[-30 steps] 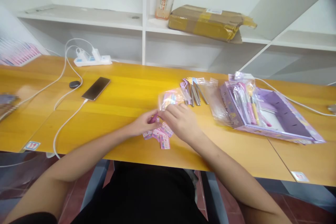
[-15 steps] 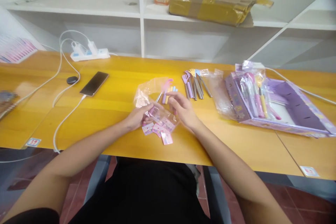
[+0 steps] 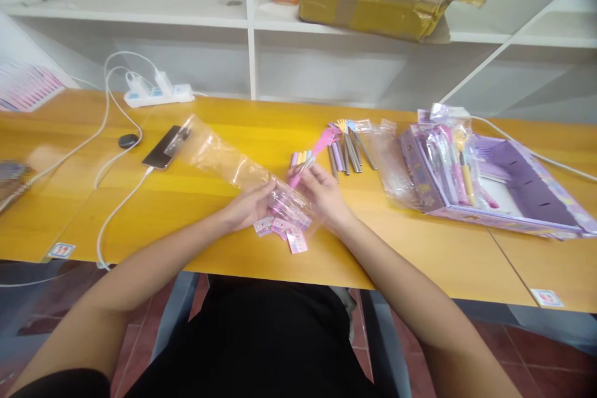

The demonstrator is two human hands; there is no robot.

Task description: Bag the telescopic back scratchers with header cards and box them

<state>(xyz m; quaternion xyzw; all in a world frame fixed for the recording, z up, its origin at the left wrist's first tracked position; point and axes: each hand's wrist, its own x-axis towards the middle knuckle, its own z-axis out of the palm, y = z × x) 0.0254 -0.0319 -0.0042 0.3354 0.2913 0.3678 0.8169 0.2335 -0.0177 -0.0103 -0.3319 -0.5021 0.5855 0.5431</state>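
Observation:
My left hand (image 3: 252, 204) is closed on a long clear plastic bag (image 3: 224, 158), which stretches up and left over the phone. My right hand (image 3: 321, 193) pinches a pink hand-shaped piece (image 3: 328, 138) with a thin rod. Below my hands lie several small pink cards (image 3: 297, 240). Purple, yellow and blue tubes (image 3: 301, 157) sit just beyond my right fingers. Behind them to the right are several metal rods (image 3: 351, 152) with purple, yellow and blue hand-shaped ends.
A purple box (image 3: 550, 193) with bagged items stands at the right, clear bags (image 3: 394, 168) beside it. At the left are a phone (image 3: 164, 152), its cable, a black oval object (image 3: 127, 140) and a power strip (image 3: 158, 96). A taped parcel (image 3: 373, 3) rests on the shelf.
The clear bag has swung out to the upper left, over the phone. My right hand has taken hold of the pink piece, which now shows above its fingers.

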